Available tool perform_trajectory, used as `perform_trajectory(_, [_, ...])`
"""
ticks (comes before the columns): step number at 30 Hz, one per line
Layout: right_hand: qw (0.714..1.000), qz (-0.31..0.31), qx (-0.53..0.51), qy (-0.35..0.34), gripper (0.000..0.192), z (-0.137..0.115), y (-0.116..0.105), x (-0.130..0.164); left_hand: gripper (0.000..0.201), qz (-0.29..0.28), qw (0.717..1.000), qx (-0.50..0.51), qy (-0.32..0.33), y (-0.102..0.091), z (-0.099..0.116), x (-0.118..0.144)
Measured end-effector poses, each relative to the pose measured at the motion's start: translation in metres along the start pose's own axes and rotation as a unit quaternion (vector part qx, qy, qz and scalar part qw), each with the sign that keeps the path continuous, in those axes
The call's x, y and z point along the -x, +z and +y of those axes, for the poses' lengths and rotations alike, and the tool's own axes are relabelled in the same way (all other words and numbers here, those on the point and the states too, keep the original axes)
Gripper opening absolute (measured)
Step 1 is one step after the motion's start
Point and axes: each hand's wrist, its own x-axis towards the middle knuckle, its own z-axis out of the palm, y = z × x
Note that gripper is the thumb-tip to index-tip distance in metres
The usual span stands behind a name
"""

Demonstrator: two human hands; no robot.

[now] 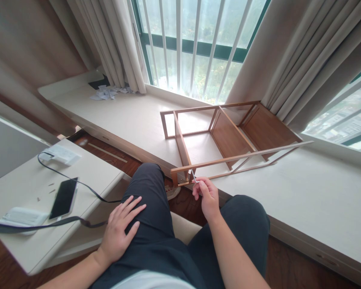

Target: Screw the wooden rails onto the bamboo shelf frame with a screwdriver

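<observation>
A wooden shelf frame (225, 132) lies on its side on the pale window ledge (132, 116). My right hand (206, 194) pinches a small metal hex key (194, 176) at the frame's near lower corner, beside the front rail. My left hand (120, 226) rests flat, fingers spread, on my left thigh in dark trousers. It holds nothing.
A low white table (87, 176) at my left carries a black phone (63, 198), a black strap (75, 182), a white pouch (22, 216), a paper sheet (61, 153) and small screws (49, 188). Crumpled paper scraps (106, 93) lie by the curtains. Dark wooden floor shows between ledge and table.
</observation>
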Motion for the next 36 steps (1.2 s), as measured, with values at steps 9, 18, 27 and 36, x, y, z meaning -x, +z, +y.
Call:
perform_trajectory(9, [1.000, -0.005, -0.011, 0.014, 0.028, -0.0006, 0.0000, -0.0008, 0.042, 0.001, 1.000, 0.000, -0.008, 0.0002, 0.0004, -0.0001])
perform_trajectory(18, [0.999, -0.014, -0.015, 0.028, 0.025, -0.0009, 0.0003, -0.0010, 0.041, 0.004, 1.000, -0.002, -0.011, -0.0023, 0.0034, -0.0017])
perform_trajectory(27, [0.999, -0.023, -0.007, 0.033, 0.022, -0.0029, 0.0023, -0.0012, 0.041, 0.003, 1.000, 0.007, -0.012, -0.0020, 0.0027, -0.0016])
perform_trajectory(36, [0.999, -0.029, -0.003, 0.033, 0.021, -0.0002, 0.0017, -0.0011, 0.041, 0.000, 1.000, 0.001, -0.013, -0.0011, 0.0014, -0.0002])
